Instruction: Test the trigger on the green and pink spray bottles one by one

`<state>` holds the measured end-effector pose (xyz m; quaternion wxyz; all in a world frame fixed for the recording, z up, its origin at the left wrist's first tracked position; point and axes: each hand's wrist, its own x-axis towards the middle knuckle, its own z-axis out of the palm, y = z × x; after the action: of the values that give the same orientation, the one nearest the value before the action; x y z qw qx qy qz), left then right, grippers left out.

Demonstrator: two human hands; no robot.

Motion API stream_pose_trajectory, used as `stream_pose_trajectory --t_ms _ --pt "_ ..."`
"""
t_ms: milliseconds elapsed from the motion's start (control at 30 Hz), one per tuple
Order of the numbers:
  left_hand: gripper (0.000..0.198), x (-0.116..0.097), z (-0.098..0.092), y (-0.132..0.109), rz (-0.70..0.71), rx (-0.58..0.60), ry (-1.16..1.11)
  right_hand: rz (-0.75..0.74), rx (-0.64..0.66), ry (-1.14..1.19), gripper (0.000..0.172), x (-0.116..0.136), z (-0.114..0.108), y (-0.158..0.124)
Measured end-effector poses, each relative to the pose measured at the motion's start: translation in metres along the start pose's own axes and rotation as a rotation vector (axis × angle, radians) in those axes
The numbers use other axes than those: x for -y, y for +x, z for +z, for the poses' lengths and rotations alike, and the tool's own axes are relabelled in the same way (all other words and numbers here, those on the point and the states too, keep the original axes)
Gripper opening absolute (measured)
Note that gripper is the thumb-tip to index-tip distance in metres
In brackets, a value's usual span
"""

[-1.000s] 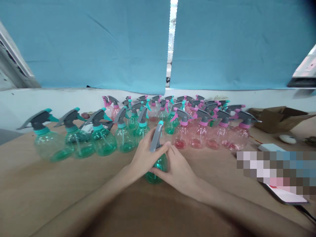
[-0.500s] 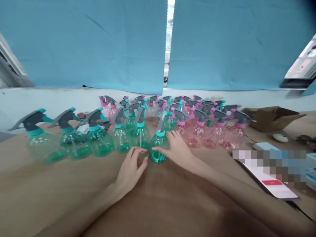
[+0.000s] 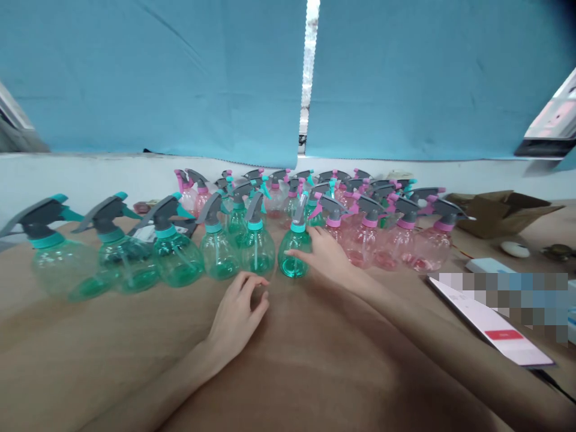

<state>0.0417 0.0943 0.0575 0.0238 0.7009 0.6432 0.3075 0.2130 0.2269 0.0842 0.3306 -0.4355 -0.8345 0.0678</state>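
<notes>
Right hand pinching green spray bottle at its side, bottle upright on counter between green bottles and pink bottles, left hand near, loosely curled, thumb spread from fingers.

Looks onto blue curtains parted by a bright gap, above a white wall and a brown tabletop.

Ungloved, slim-fingered left hand, ungloved right hand of similar slender build, long left forearm and right forearm that were bare where they showed
</notes>
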Motion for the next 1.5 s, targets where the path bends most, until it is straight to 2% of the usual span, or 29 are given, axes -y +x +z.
stream_pose_trajectory --t_ms 200,367,533,800,1000,1200,1500 --pt "0.012 0.002 0.001 0.000 -0.003 0.019 -0.045 0.007 0.005 0.008 0.065 -0.001 0.005 0.007" --pt "0.013 0.002 0.001 -0.001 -0.001 0.026 -0.048 0.001 0.005 0.018 0.064 0.001 0.007 0.008" --pt "0.013 0.002 0.001 0.000 0.002 0.034 -0.065 0.043 0.025 0.049 0.067 0.002 0.004 0.006" --pt "0.013 0.003 0.001 0.002 0.016 0.027 -0.080 0.007 -0.002 0.144 0.072 -0.007 -0.007 -0.005" --pt "0.015 0.004 0.002 0.002 -0.024 0.019 -0.103 0.014 -0.016 0.218 0.081 -0.003 0.004 0.006" --pt "0.016 0.002 0.002 0.002 -0.032 -0.001 -0.116 0.032 0.025 0.260 0.062 -0.004 0.010 0.011" --pt "0.016 0.003 0.002 0.003 -0.036 0.008 -0.127 0.045 0.024 0.219 0.069 -0.003 0.008 0.006"
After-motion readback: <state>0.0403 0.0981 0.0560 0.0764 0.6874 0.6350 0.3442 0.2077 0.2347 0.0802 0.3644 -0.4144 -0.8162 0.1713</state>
